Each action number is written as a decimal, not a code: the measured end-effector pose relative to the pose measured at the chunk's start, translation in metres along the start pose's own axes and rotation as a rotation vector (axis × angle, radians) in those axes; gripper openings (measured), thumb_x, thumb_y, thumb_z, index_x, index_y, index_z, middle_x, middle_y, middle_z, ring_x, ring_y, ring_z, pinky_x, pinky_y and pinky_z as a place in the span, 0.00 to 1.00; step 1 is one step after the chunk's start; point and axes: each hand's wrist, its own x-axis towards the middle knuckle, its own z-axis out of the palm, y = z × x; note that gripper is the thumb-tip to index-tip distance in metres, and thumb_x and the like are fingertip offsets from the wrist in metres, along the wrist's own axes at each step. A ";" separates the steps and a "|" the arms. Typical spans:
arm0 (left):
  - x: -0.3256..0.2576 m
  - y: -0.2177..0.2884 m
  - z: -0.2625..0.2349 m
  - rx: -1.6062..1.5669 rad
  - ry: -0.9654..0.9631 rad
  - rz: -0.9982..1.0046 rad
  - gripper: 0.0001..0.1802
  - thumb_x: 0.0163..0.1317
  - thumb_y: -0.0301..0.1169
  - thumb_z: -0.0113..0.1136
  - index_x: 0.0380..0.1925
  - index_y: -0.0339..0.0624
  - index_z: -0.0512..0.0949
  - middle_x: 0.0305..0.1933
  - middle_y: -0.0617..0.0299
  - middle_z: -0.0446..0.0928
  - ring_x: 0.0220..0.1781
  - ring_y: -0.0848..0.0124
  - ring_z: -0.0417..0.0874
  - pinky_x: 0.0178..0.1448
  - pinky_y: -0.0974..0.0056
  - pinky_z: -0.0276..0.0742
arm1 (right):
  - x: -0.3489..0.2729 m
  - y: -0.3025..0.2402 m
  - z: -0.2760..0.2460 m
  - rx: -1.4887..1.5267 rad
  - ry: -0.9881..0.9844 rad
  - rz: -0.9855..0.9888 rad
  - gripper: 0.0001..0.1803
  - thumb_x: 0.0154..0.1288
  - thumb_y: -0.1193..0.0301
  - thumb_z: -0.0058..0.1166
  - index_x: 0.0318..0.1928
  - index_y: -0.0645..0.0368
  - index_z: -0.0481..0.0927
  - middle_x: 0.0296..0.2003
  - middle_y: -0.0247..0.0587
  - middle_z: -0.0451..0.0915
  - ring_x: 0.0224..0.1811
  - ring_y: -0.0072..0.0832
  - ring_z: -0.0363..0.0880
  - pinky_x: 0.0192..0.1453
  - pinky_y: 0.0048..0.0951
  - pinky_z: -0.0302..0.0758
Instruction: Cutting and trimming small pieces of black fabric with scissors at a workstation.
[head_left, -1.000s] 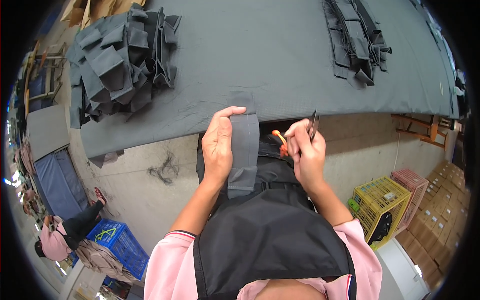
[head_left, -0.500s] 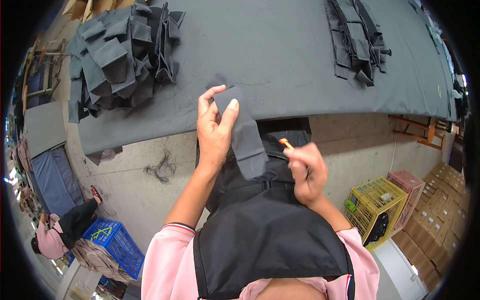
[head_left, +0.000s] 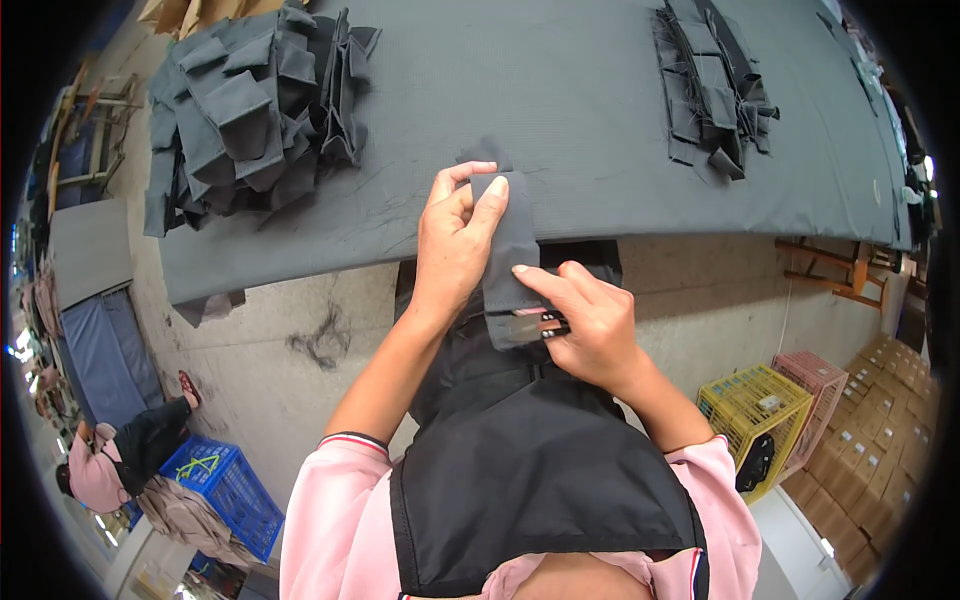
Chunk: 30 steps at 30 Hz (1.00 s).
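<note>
Fabric strip [head_left: 515, 235], dark grey, is held over the near edge of the tabletop [head_left: 590, 120], its lower end reaching past that edge above the black apron [head_left: 540, 480]. White labels show on the cardboard cartons [head_left: 870, 450] stacked at the right, nearer the wearer than the tabletop; their print is too small to read. The left hand [head_left: 455, 245] pinches the strip's upper end, thumb on top and fingers behind. The right hand [head_left: 595, 325] lays its index fingertip on the strip, other fingers curled round a small dark tool [head_left: 552, 323], mostly hidden, against the lower end. Grey fabric pieces [head_left: 235, 110] heap on the tabletop's left; a narrower stack [head_left: 710, 85] lies on its right.
</note>
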 end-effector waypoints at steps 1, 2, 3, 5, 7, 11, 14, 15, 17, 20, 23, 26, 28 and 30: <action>0.002 0.003 0.000 -0.003 -0.025 -0.015 0.21 0.65 0.38 0.57 0.17 0.34 0.74 0.51 0.57 0.71 0.47 0.75 0.71 0.44 0.68 0.68 | 0.001 0.005 0.002 -0.191 -0.028 -0.084 0.14 0.48 0.80 0.65 0.38 0.59 0.83 0.20 0.34 0.71 0.20 0.25 0.66 0.27 0.27 0.69; 0.004 0.005 0.000 -0.005 -0.051 -0.030 0.22 0.65 0.41 0.56 0.19 0.34 0.75 0.50 0.57 0.71 0.47 0.76 0.71 0.45 0.68 0.68 | 0.001 0.007 0.002 -0.195 -0.026 -0.085 0.14 0.48 0.80 0.65 0.38 0.59 0.83 0.20 0.34 0.71 0.20 0.25 0.66 0.27 0.27 0.69; 0.006 0.001 -0.006 -0.008 -0.053 -0.026 0.22 0.65 0.41 0.56 0.19 0.34 0.75 0.50 0.57 0.71 0.47 0.76 0.71 0.45 0.68 0.68 | 0.001 0.009 0.002 -0.061 0.044 -0.053 0.12 0.48 0.81 0.64 0.37 0.60 0.83 0.21 0.35 0.72 0.20 0.26 0.65 0.28 0.28 0.70; 0.010 -0.013 -0.023 -0.274 -0.241 -0.332 0.21 0.66 0.47 0.55 0.32 0.36 0.75 0.58 0.55 0.68 0.52 0.73 0.71 0.48 0.66 0.70 | 0.011 0.004 -0.001 0.207 0.156 0.061 0.07 0.51 0.81 0.61 0.33 0.63 0.81 0.23 0.38 0.73 0.20 0.28 0.65 0.32 0.27 0.69; -0.003 -0.018 -0.023 -0.271 -0.133 -0.257 0.22 0.66 0.48 0.54 0.38 0.36 0.73 0.63 0.54 0.64 0.51 0.72 0.72 0.49 0.66 0.70 | 0.016 0.009 -0.002 0.332 0.080 0.288 0.04 0.56 0.78 0.60 0.30 0.64 0.77 0.22 0.34 0.67 0.21 0.21 0.62 0.27 0.23 0.62; -0.030 0.016 -0.017 -0.159 -0.140 -0.093 0.27 0.62 0.50 0.56 0.51 0.40 0.69 0.72 0.54 0.54 0.55 0.66 0.73 0.51 0.64 0.72 | 0.009 0.020 0.006 0.535 -0.041 0.447 0.12 0.60 0.73 0.60 0.26 0.64 0.71 0.23 0.30 0.64 0.24 0.17 0.59 0.28 0.21 0.58; -0.036 0.016 -0.024 0.167 -0.309 -0.025 0.30 0.50 0.44 0.71 0.50 0.41 0.74 0.70 0.51 0.57 0.63 0.63 0.70 0.53 0.62 0.72 | 0.009 0.026 0.008 0.683 0.003 0.530 0.12 0.61 0.72 0.59 0.26 0.65 0.71 0.24 0.28 0.66 0.25 0.15 0.60 0.29 0.20 0.59; -0.037 0.014 -0.023 0.237 -0.317 0.102 0.25 0.48 0.42 0.71 0.44 0.41 0.77 0.68 0.52 0.61 0.51 0.68 0.75 0.48 0.64 0.72 | 0.012 0.025 0.006 0.712 -0.021 0.547 0.12 0.62 0.72 0.57 0.26 0.64 0.72 0.25 0.26 0.67 0.27 0.13 0.60 0.30 0.19 0.59; -0.042 0.009 -0.018 0.186 -0.268 0.069 0.19 0.51 0.36 0.69 0.39 0.38 0.77 0.47 0.58 0.74 0.36 0.74 0.73 0.39 0.68 0.70 | 0.018 0.022 0.005 0.838 -0.086 0.637 0.11 0.62 0.71 0.57 0.25 0.63 0.72 0.25 0.25 0.68 0.27 0.12 0.60 0.30 0.19 0.59; -0.044 0.000 -0.016 0.121 -0.200 -0.042 0.13 0.53 0.31 0.66 0.32 0.35 0.75 0.26 0.65 0.72 0.28 0.78 0.70 0.35 0.71 0.68 | 0.023 0.025 0.004 0.974 -0.167 0.738 0.11 0.63 0.69 0.55 0.26 0.61 0.74 0.25 0.23 0.69 0.28 0.10 0.61 0.31 0.18 0.59; -0.046 0.006 -0.014 0.207 -0.168 -0.110 0.12 0.55 0.31 0.65 0.28 0.35 0.73 0.23 0.67 0.72 0.27 0.80 0.69 0.34 0.72 0.67 | 0.023 0.020 0.010 0.814 0.023 0.634 0.08 0.61 0.71 0.57 0.37 0.61 0.74 0.29 0.27 0.71 0.29 0.12 0.65 0.35 0.18 0.65; -0.047 0.008 -0.005 0.027 -0.048 -0.155 0.11 0.58 0.30 0.64 0.26 0.36 0.71 0.22 0.70 0.72 0.27 0.83 0.67 0.32 0.73 0.66 | 0.007 0.022 0.008 0.386 0.279 0.330 0.18 0.54 0.80 0.61 0.45 0.60 0.73 0.35 0.36 0.69 0.30 0.18 0.69 0.34 0.20 0.70; -0.046 0.010 -0.003 0.018 -0.001 -0.153 0.10 0.60 0.29 0.62 0.26 0.36 0.71 0.24 0.71 0.73 0.27 0.85 0.67 0.31 0.75 0.66 | 0.001 0.018 -0.005 0.123 0.258 0.233 0.19 0.51 0.80 0.63 0.45 0.59 0.75 0.34 0.38 0.70 0.29 0.21 0.70 0.28 0.21 0.70; -0.046 0.013 -0.002 0.030 0.001 -0.144 0.10 0.60 0.29 0.62 0.26 0.37 0.71 0.23 0.71 0.72 0.26 0.85 0.67 0.30 0.75 0.65 | 0.000 0.019 -0.006 -0.020 0.239 0.097 0.21 0.47 0.79 0.65 0.44 0.58 0.78 0.31 0.39 0.70 0.26 0.26 0.71 0.24 0.24 0.68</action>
